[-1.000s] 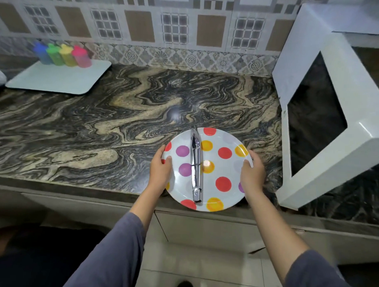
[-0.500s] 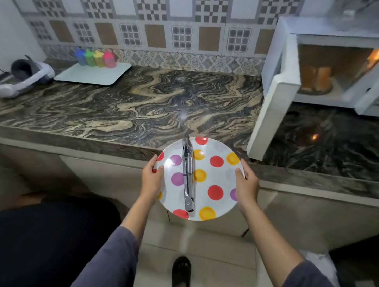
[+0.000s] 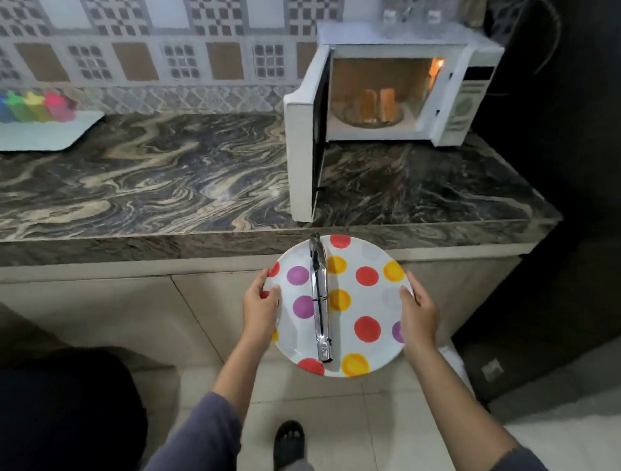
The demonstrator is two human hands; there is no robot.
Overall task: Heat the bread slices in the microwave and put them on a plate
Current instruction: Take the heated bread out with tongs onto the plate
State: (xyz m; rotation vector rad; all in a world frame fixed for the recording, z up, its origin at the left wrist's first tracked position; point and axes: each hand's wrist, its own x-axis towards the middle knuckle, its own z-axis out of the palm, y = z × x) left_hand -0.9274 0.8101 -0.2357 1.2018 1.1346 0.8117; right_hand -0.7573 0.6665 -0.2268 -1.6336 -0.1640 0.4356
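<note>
I hold a white plate (image 3: 377, 297) with red, yellow and purple dots in the air, in front of the counter edge. My left hand (image 3: 262, 309) grips its left rim and my right hand (image 3: 417, 318) grips its right rim. Metal tongs (image 3: 320, 302) lie along the middle of the plate. The white microwave (image 3: 458, 99) stands at the back right of the counter with its door (image 3: 303, 157) swung open and its light on. Two bread slices (image 3: 377, 103) stand upright inside on a rack.
The dark marbled counter (image 3: 163, 184) runs across the view. A white tray (image 3: 34, 137) with coloured containers (image 3: 28, 107) sits at the far left. A dark panel (image 3: 568, 174) rises to the right of the counter. My foot (image 3: 287, 442) is on the tiled floor.
The plate with the tongs has come off the counter and back toward me, past the counter edge. The view has pulled back, so the open microwave interior and bread now show.
</note>
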